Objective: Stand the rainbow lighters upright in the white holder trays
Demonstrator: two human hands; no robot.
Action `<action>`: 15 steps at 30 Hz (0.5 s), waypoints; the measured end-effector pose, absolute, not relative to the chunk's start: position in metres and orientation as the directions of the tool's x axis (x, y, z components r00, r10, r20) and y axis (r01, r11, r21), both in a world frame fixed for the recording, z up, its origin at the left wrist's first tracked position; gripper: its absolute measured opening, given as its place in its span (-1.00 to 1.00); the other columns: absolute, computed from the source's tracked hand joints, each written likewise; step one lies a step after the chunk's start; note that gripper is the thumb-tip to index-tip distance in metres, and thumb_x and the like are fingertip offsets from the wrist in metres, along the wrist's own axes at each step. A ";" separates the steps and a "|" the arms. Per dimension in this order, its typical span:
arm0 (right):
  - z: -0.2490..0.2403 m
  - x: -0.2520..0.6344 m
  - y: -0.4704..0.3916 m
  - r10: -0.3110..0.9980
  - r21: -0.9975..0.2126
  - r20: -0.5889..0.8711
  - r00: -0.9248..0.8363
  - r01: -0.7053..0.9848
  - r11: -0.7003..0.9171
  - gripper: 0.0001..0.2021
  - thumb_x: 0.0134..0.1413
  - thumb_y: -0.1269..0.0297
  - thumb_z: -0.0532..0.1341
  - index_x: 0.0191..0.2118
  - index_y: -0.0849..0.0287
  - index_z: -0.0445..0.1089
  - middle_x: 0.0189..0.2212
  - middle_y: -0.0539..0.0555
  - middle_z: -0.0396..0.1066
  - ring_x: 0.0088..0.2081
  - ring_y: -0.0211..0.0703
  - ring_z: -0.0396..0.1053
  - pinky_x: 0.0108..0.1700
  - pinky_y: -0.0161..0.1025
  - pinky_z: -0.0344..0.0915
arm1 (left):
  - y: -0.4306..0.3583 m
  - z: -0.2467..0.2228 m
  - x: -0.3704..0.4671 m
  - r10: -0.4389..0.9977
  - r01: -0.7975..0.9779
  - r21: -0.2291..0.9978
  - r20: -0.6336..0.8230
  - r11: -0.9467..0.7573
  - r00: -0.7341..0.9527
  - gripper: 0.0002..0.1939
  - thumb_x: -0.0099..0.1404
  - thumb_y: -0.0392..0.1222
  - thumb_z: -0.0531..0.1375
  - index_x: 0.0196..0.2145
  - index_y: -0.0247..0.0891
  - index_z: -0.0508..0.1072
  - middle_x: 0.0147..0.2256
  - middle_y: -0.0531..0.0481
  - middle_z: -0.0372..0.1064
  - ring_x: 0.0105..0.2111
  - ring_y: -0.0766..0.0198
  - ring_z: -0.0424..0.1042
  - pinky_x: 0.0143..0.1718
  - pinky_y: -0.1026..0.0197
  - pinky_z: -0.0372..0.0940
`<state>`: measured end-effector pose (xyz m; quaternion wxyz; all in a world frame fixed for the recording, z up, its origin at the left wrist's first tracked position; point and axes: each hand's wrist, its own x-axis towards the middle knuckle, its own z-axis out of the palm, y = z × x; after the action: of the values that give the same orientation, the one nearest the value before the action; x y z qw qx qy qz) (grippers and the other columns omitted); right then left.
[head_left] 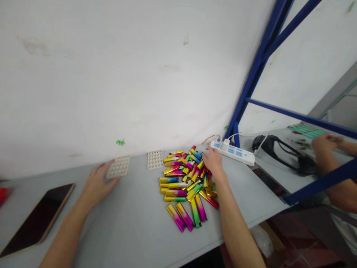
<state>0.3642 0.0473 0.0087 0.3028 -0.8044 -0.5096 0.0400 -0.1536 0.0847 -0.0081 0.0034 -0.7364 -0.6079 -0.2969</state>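
Observation:
My left hand (99, 183) is at the left with thumb and fingers apart, touching the left edge of a pale tray with a grid of small cells (119, 166). A second pale tray of the same kind (155, 160) lies to its right, near the wall. Beside it spreads a pile of shiny lighters (181, 185) in yellow, magenta, green, blue and red. My right hand (213, 160) reaches over the pile's back right edge; its fingertips are by the lighters, and whether they grip one is unclear.
A dark tablet (39, 219) lies at the left. Behind my right hand are a white power strip (234, 152) with cables and a blue metal frame (251, 80). Beyond the frame, a black headset (279, 152) and another person's hands (326, 143) show.

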 end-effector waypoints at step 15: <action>-0.003 0.344 0.057 0.916 -0.425 0.256 0.309 0.887 -0.181 -0.84 0.58 0.24 0.40 0.02 0.15 0.76 0.12 0.34 0.74 0.16 0.20 0.64 0.35 0.06 0.44 | 0.073 -0.029 -0.016 0.829 0.827 0.244 0.401 -0.506 0.389 -0.66 0.64 0.04 0.19 0.08 -0.11 0.72 0.19 -0.29 0.62 0.21 -0.20 0.63 0.33 -0.25 0.58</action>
<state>0.3437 0.0571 -0.0027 0.2550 -0.7678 -0.5871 0.0283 -0.0163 0.0731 -0.0287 -0.0023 -0.8334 -0.4969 -0.2420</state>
